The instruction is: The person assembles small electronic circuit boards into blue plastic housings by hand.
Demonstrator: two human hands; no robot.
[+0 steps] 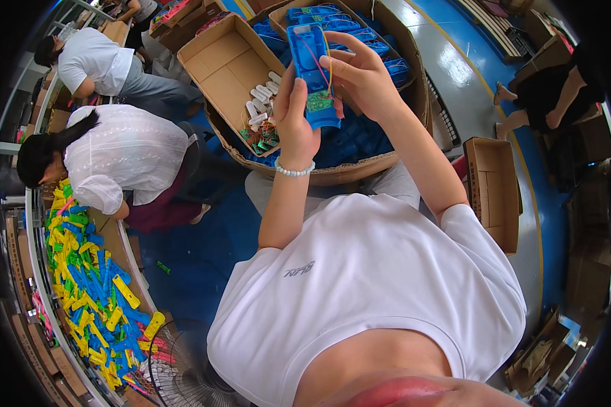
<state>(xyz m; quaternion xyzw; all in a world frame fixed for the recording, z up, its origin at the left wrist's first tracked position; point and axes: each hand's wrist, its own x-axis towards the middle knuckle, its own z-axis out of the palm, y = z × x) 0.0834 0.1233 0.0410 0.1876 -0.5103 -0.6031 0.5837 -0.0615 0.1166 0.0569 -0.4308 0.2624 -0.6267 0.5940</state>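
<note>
Over a large round cardboard bin, my left hand is wrapped round the lower left side of a blue plastic casing. A green circuit board sits in the lower part of the casing. Thin red and yellow wires run along its open face. My right hand grips the casing's right side, its thumb on the edge by the yellow wire and its index finger curled toward the top. Whether the thumb also presses the wire, I cannot tell.
Beneath my hands, the cardboard bin holds many blue casings. On its left, an open carton contains white oblong parts and small green boards. Two co-workers bend over a bench with yellow, blue and green pieces. A fan stands lower left; an empty-looking carton lies right.
</note>
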